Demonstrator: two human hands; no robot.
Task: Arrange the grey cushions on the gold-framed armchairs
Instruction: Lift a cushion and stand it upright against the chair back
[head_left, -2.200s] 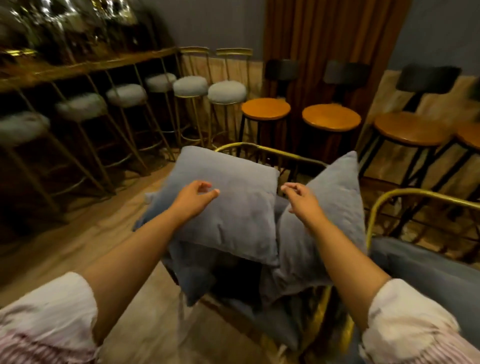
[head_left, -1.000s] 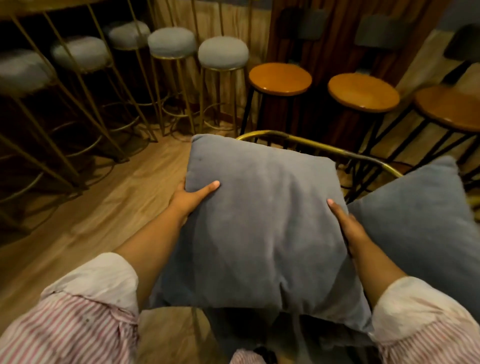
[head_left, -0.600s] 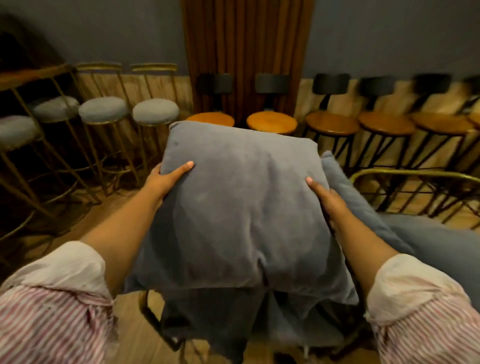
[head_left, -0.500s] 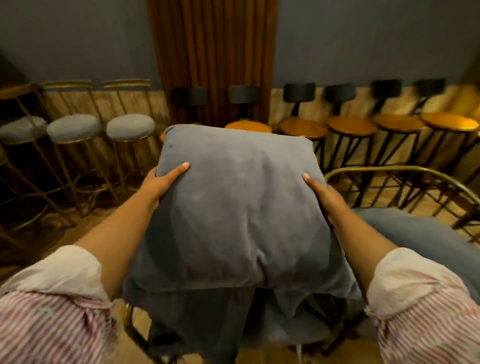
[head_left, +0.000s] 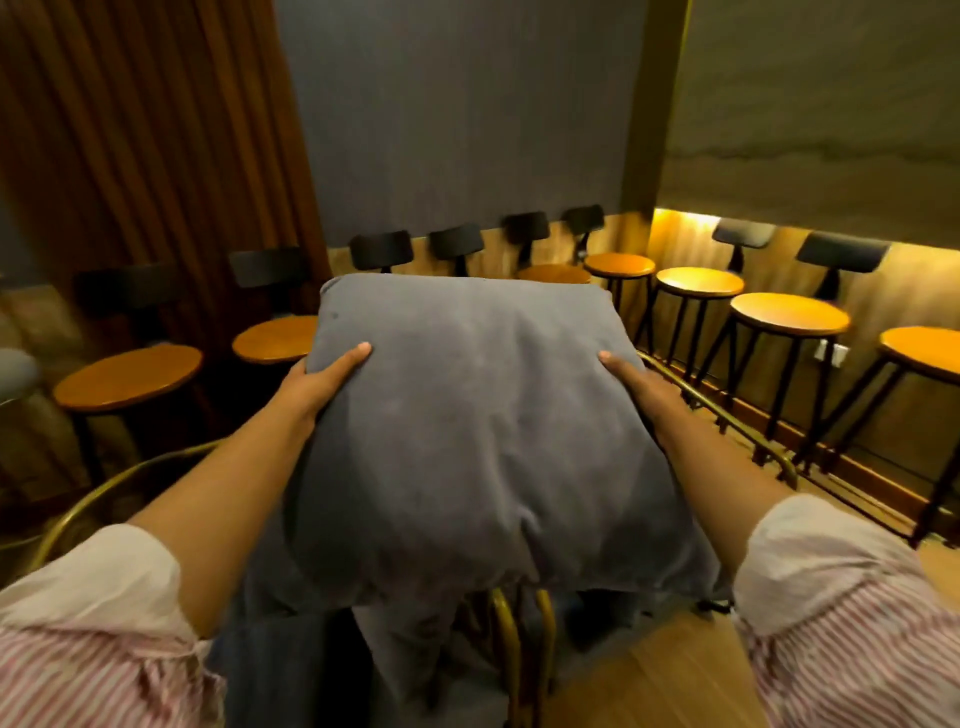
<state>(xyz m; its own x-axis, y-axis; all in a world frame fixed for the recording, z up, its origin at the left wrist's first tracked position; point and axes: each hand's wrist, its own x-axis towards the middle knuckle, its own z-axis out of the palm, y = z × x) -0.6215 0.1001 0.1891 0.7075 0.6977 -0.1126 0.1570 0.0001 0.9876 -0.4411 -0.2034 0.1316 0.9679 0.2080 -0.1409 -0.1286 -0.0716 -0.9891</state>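
Note:
A large grey cushion (head_left: 478, 431) fills the middle of the head view, held up in the air in front of me. My left hand (head_left: 322, 379) grips its left edge, thumb on top. My right hand (head_left: 636, 382) grips its right edge the same way. Under and beside the cushion stand two gold-framed armchairs: one gold rail curves at the lower left (head_left: 104, 488), another runs along the right (head_left: 727, 415). Gold legs (head_left: 519, 660) and more grey fabric (head_left: 291, 654) show below the cushion; the seats are mostly hidden.
A row of wooden-topped stools with black backs (head_left: 789, 314) lines the right wall and back wall. More such stools (head_left: 130, 376) stand at the left before a brown curtain (head_left: 145, 135). Wooden floor (head_left: 649, 675) shows at the lower right.
I have turned to the right with the cushion held in both hands. The grey padded stools have left the view and the lit right wall with its stools has come in.

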